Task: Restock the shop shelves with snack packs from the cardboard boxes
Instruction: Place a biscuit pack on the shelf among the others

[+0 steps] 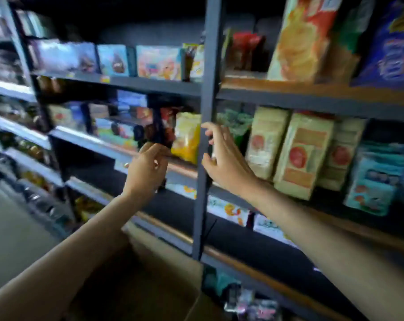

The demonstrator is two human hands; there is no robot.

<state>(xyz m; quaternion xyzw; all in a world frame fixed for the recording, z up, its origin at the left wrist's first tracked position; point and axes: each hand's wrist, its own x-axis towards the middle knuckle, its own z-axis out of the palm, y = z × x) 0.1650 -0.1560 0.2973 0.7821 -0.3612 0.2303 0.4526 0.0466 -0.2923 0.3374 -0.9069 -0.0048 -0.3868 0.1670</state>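
The view is blurred. A dark red snack pack stands on the middle shelf, beside a yellow pack. My left hand is just below and in front of the dark red pack, fingers loosely curled, fingertips at its lower edge, nothing clearly held. My right hand has its fingers spread on both sides of the dark upright post, in front of a green pack. An open cardboard box lies below my arms.
Tall cream packs and teal packs fill the shelf to the right. Boxed snacks line the upper shelf. More goods sit on the lower shelves, and another rack stands at the left beside the floor aisle.
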